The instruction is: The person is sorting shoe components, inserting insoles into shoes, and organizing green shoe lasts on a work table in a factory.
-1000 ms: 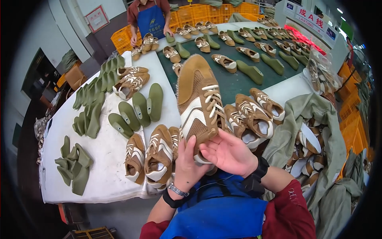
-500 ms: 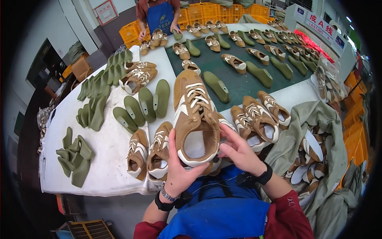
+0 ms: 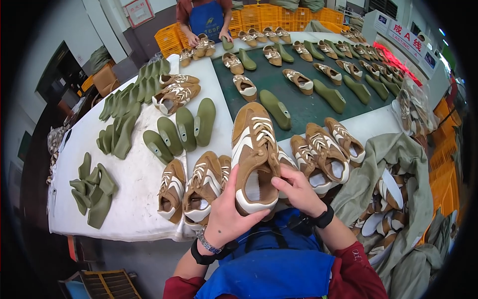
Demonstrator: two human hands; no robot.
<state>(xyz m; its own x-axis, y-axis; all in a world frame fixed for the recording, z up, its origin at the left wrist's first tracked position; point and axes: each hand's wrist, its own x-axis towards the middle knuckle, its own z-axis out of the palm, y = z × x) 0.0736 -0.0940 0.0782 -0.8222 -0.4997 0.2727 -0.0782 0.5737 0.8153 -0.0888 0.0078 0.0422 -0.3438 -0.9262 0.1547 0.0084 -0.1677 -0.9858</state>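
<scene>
A brown suede sneaker [image 3: 253, 130] with white laces and stripes is held up in front of me, toe pointing away. My left hand [image 3: 228, 215] grips its heel from the left and below, thumb under the heel. My right hand [image 3: 298, 191] pinches the collar on the right side, thumb at the opening's rim. Matching sneakers stand close by: a pair on the left [image 3: 203, 185], partly overlapped by others, and several on the right [image 3: 326, 152]. Past them, olive-green shoe lasts [image 3: 185, 128] lie on the white-covered table [image 3: 134, 199].
A green conveyor belt [image 3: 239, 92] carries paired shoes and lasts. More lasts [image 3: 94, 192] are heaped at left. An olive cloth-lined bin [image 3: 393, 164] of shoe parts stands at my right. Across the table a person in a blue apron [image 3: 206, 22] handles shoes before orange crates [image 3: 266, 15].
The sneaker has shifted right and a little toward me, turning slightly. My right thumb has come to its collar rim. The person opposite has lowered a hand onto a last.
</scene>
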